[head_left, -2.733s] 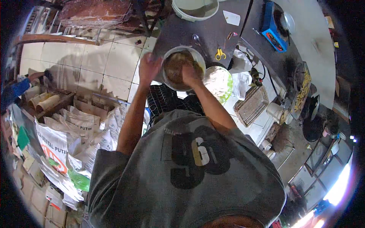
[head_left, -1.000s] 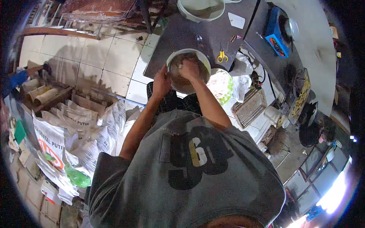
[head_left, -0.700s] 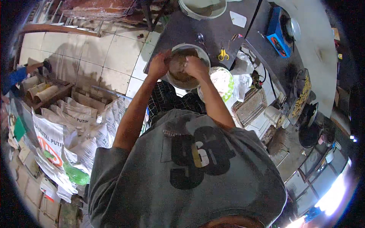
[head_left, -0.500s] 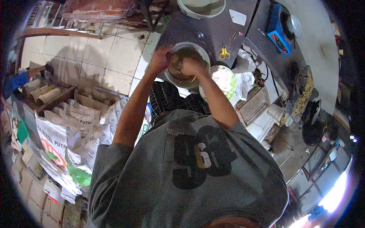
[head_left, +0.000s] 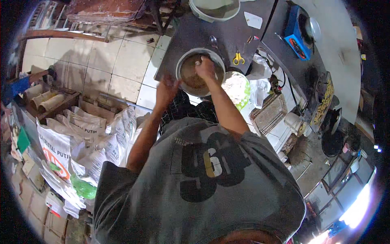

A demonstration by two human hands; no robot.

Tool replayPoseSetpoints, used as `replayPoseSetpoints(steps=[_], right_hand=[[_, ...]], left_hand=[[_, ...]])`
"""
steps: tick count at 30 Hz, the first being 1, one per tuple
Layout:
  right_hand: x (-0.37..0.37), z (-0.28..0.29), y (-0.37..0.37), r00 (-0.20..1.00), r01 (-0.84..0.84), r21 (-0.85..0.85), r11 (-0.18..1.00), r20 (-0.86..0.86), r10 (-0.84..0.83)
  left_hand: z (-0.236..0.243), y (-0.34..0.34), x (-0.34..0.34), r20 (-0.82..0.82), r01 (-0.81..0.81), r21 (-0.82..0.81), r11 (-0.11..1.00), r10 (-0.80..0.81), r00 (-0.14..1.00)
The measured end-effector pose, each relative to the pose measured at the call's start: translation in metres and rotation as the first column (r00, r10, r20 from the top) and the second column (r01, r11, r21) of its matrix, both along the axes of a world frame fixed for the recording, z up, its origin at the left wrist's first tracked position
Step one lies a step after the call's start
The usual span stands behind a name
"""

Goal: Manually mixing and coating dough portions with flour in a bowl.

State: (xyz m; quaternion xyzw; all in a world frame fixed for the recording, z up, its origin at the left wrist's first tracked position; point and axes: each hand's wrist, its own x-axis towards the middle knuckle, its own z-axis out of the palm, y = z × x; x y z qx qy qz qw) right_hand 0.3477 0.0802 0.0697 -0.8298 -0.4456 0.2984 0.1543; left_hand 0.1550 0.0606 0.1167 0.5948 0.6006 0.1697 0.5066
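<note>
A round white tub (head_left: pixel 181 61) with brownish contents (head_left: pixel 191 73) stands at the near edge of the dark table. Over the contents, inside the rim, is my right hand (head_left: pixel 206 68), its fingers curled closed; whatever they may hold is hidden. Just off the tub's lower left rim is my left hand (head_left: pixel 165 91), smeared by motion, so its fingers do not show clearly. Close by the tub's right side sits a second tub (head_left: pixel 235 87) with white contents and a green patch. Yellow-handled scissors (head_left: pixel 238 59) and a spoon (head_left: pixel 213 40) lie beyond.
Another pale tub (head_left: pixel 215 18) stands at the table's far edge, near a white card (head_left: pixel 253 20). A blue stove (head_left: pixel 297 36) is at the far right. White sacks (head_left: pixel 93 142) crowd the floor on the left. A perforated crate (head_left: pixel 269 114) sits low at the right.
My left hand has come away from the tub's left rim, down toward me. My right hand has shifted slightly up within the tub, and more of the brown contents shows.
</note>
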Motion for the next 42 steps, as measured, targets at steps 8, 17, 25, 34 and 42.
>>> replayPoseSetpoints(steps=[8, 17, 25, 34, 42], right_hand=[[0.018, 0.024, -0.006, 0.731, -0.682, -0.187, 0.707, -0.152, 0.665], [0.004, 0.002, -0.012, 0.854, -0.46, -0.127, 0.879, 0.21, 0.477], [-0.002, 0.024, -0.006, 0.89, -0.364, -0.21, 0.907, 0.21, 0.405], [0.004, 0.042, -0.004, 0.923, -0.379, -0.155, 0.912, 0.004, 0.384], [0.012, 0.079, 0.006, 0.619, -0.761, -0.377, 0.528, -0.176, 0.766]], left_hand=[[0.013, -0.025, 0.017, 0.268, -0.026, -0.116, 0.993, 0.056, 0.962], [-0.03, 0.037, 0.038, -0.154, 0.233, 0.169, 0.958, -0.208, 0.966], [-0.017, 0.063, 0.049, -0.052, 0.241, 0.26, 0.935, -0.236, 0.97], [-0.025, 0.078, 0.055, -0.019, 0.215, 0.204, 0.955, -0.216, 0.976], [-0.025, 0.07, 0.045, 0.224, -0.015, 0.156, 0.988, -0.021, 0.974]])
